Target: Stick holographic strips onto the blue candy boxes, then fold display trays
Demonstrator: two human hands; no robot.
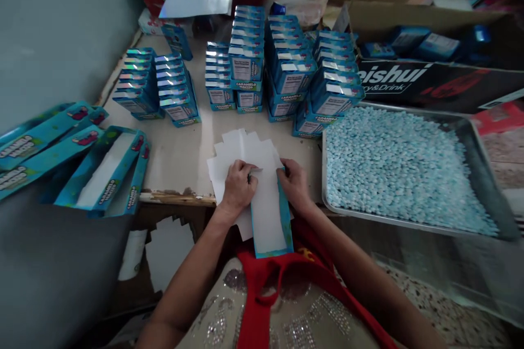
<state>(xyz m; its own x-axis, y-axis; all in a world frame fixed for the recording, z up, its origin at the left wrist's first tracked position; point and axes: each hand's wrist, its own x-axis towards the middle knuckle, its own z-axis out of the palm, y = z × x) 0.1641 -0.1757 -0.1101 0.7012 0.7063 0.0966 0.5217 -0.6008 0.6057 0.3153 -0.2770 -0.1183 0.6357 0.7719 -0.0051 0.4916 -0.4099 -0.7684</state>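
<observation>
A long, partly folded cardboard tray [268,218], white inside with blue sides, lies at the table's front edge, its near end close to my body. My left hand [238,188] is closed at its far left corner, pinching a small white flap. At the far right corner my right hand [295,182] grips the blue side wall between thumb and fingers. Beneath the tray and my left hand lie flat white cardboard blanks [241,144] with stepped edges.
Stacked blue candy boxes [245,62] line the back of the table [172,147]. Folded blue trays [106,174] overlap at the left. A metal pan [327,174] of pale blue candies [401,169] stands at the right, before a black carton [442,84]. More white blanks [170,251] lie below.
</observation>
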